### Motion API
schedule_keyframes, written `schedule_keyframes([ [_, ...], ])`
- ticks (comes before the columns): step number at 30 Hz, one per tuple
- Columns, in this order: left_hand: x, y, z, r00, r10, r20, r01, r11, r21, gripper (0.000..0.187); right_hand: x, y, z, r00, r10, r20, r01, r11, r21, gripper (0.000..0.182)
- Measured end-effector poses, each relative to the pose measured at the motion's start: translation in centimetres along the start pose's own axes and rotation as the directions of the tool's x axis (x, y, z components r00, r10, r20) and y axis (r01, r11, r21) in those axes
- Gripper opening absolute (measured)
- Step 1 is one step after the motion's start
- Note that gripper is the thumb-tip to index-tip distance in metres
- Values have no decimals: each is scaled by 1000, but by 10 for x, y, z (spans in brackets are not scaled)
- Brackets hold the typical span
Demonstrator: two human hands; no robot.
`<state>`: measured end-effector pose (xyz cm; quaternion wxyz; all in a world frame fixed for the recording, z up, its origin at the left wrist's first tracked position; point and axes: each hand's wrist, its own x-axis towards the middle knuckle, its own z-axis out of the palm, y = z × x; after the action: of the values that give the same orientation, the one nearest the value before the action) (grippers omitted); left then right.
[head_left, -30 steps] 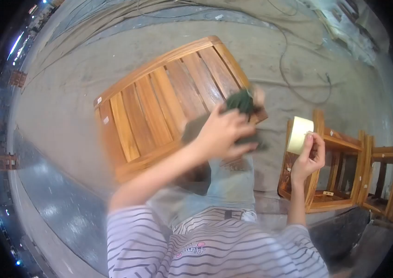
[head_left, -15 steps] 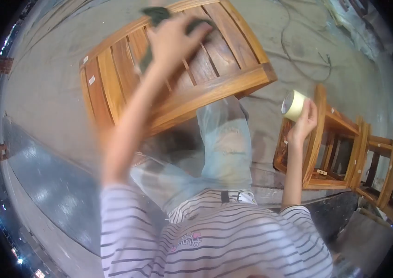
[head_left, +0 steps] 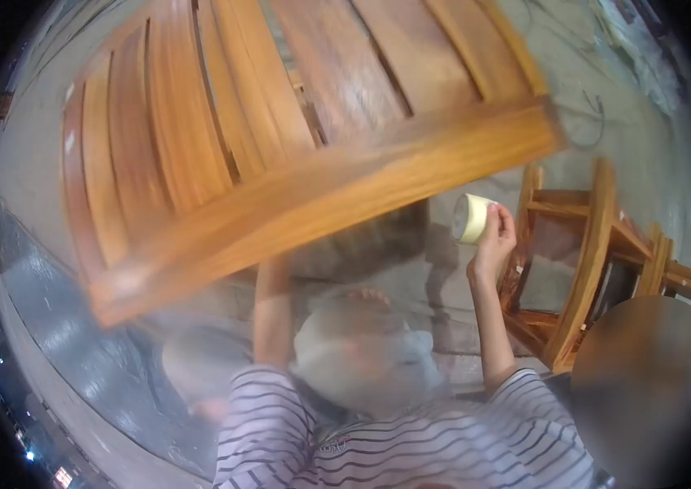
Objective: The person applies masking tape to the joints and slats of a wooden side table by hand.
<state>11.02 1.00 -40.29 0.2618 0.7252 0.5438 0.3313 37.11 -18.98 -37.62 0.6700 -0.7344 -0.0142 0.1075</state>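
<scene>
A large slatted wooden piece (head_left: 280, 204) fills the upper left and middle, tilted and close to the camera, blurred by motion. My left forearm rises to its lower edge, and the piece hides my left hand. On the right, my right hand (head_left: 494, 244) holds a roll of pale yellow tape (head_left: 476, 218) with the fingers closed round its edge. A gap separates the tape from the slatted piece. The dark cloth is out of sight.
Several wooden frames (head_left: 586, 269) stand at the right. A dark smooth sheet (head_left: 52, 301) lies at the left. Grey-brown covering (head_left: 647, 163) spreads over the floor, with a cord at the upper right. A blurred round patch covers the lower right.
The slatted piece is nearer and larger in view. My left hand has left its top face and is hidden behind it. My right hand, still with the tape, appears lower and further left.
</scene>
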Motion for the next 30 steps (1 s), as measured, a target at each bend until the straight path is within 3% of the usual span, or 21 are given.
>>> schedule_keyframes([
  [2,-11,40,-25,943,315,-106,-313,949,31,27,-16,18,5,999,33,31,-33,999,8,22],
  [3,-13,62,-30,862,496,-104,-497,868,21,27,-22,24,11,997,40,65,-43,998,47,23],
  [5,-8,93,-11,681,724,110,-730,682,26,27,-33,28,17,993,51,106,-57,997,60,23],
  [6,-3,96,16,626,750,213,-775,630,61,28,-37,22,22,991,50,123,-55,998,37,23],
  [9,15,35,37,658,700,277,-752,631,190,28,-42,19,36,981,40,188,-36,999,-25,24],
  [12,24,-61,-6,832,529,166,-552,757,350,29,-43,22,33,975,45,218,-45,999,-2,25],
  [15,25,-96,-7,937,349,-1,-319,859,400,30,-53,21,22,978,31,205,-19,998,-62,26],
  [18,22,-38,49,934,344,-92,-299,898,324,31,-64,28,18,985,79,150,-71,996,-53,27],
  [21,1,42,107,885,463,-50,-446,874,194,32,-73,31,13,982,119,149,-114,993,-41,29],
  [23,-4,62,124,844,535,-30,-526,839,138,33,-71,30,14,982,104,159,-98,994,-43,30],
  [26,28,29,111,845,527,-90,-509,845,162,34,-66,26,13,983,63,174,-50,996,-79,29],
  [30,81,-64,64,899,341,-275,-295,935,195,36,-67,28,18,961,35,273,-23,999,-46,29],
])
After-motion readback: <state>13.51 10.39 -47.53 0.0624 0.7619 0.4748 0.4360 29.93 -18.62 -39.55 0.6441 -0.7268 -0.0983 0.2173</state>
